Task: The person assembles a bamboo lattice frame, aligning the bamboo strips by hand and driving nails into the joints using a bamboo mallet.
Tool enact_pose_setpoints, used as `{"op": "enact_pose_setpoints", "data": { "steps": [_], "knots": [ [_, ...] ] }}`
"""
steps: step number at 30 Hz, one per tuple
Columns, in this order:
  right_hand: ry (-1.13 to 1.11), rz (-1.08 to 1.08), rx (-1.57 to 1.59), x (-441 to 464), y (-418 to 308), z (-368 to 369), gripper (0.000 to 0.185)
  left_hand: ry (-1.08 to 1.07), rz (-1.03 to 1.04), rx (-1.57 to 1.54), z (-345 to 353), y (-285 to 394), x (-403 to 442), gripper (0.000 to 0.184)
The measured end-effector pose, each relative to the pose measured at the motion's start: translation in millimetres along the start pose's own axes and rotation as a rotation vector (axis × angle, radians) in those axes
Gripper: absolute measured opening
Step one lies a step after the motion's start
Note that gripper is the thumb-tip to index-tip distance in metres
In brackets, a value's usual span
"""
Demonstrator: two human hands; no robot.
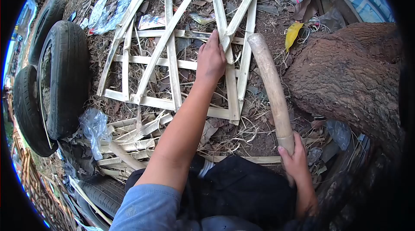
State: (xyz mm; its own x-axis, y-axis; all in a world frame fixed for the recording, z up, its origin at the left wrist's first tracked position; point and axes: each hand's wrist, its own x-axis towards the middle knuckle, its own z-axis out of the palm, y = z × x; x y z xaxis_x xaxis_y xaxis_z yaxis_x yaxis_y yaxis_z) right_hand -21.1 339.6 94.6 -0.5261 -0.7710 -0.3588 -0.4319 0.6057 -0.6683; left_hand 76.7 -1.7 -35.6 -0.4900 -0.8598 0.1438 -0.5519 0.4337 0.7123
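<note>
A lattice of pale split-bamboo strips (pixel 172 54) lies on the ground in front of me, with strips crossing at several angles. My left hand (pixel 211 58) reaches to its right half. Its fingers are closed on a bamboo strip (pixel 226 41) where two slanting strips meet; the fingertips are partly hidden. To the right, my right hand (pixel 295 161) is wrapped around the narrow lower end of a thick, slightly curved wooden club (pixel 272 82). The club points up and away from me, its blunt head beside the lattice's right edge.
A large tree trunk (pixel 346 73) stands close on the right. Old tires (pixel 68 80) rest at the left. Loose bamboo pieces (pixel 129 144) and a plastic bag (pixel 94 129) lie at the lower left. Leaves, shavings and litter cover the soil; a yellow leaf (pixel 293 36) lies near the trunk.
</note>
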Motion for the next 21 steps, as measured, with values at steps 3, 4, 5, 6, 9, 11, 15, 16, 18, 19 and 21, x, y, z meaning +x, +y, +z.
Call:
{"op": "enact_pose_setpoints", "data": {
  "steps": [3,4,5,6,9,11,15,16,18,19,21],
  "knots": [
    [-0.033,0.039,-0.002,19.9,6.4,5.5,0.053,0.011,0.012,-0.017,2.9,1.4,2.1,0.046],
    [-0.024,0.039,0.001,15.5,13.2,4.1,0.05,0.015,0.008,-0.016,3.8,0.3,1.4,0.046],
    [-0.028,0.034,0.004,8.5,17.1,2.4,0.05,0.019,0.003,-0.01,3.8,-2.9,0.7,0.046],
    [0.001,0.009,0.009,-0.1,18.3,-0.2,0.049,0.029,0.01,-0.014,2.8,-2.0,-0.1,0.046],
    [-0.002,0.032,0.022,-3.7,6.9,-6.9,0.048,0.015,0.005,0.005,2.5,-2.1,0.0,0.046],
    [0.002,0.077,0.031,1.2,6.6,-7.1,0.049,0.014,0.018,-0.022,2.6,-2.1,-0.8,0.046],
    [0.096,-0.053,0.069,15.4,-0.1,2.0,0.05,0.01,-0.005,-0.022,3.0,-2.2,0.4,0.046],
    [0.13,-0.099,0.07,19.6,-4.8,2.9,0.05,0.075,0.052,-0.016,5.5,-4.5,1.0,0.046],
    [0.111,-0.029,0.112,27.0,-10.8,3.2,0.05,0.146,0.108,-0.008,7.6,-5.4,0.1,0.046],
    [0.091,0.032,0.155,29.3,-12.1,3.3,0.05,0.144,0.11,-0.009,6.4,-3.5,-0.2,0.046],
    [0.08,-0.012,0.069,34.8,-5.1,6.2,0.05,0.005,-0.013,0.017,3.0,-1.2,0.1,0.046]
  ]
}}
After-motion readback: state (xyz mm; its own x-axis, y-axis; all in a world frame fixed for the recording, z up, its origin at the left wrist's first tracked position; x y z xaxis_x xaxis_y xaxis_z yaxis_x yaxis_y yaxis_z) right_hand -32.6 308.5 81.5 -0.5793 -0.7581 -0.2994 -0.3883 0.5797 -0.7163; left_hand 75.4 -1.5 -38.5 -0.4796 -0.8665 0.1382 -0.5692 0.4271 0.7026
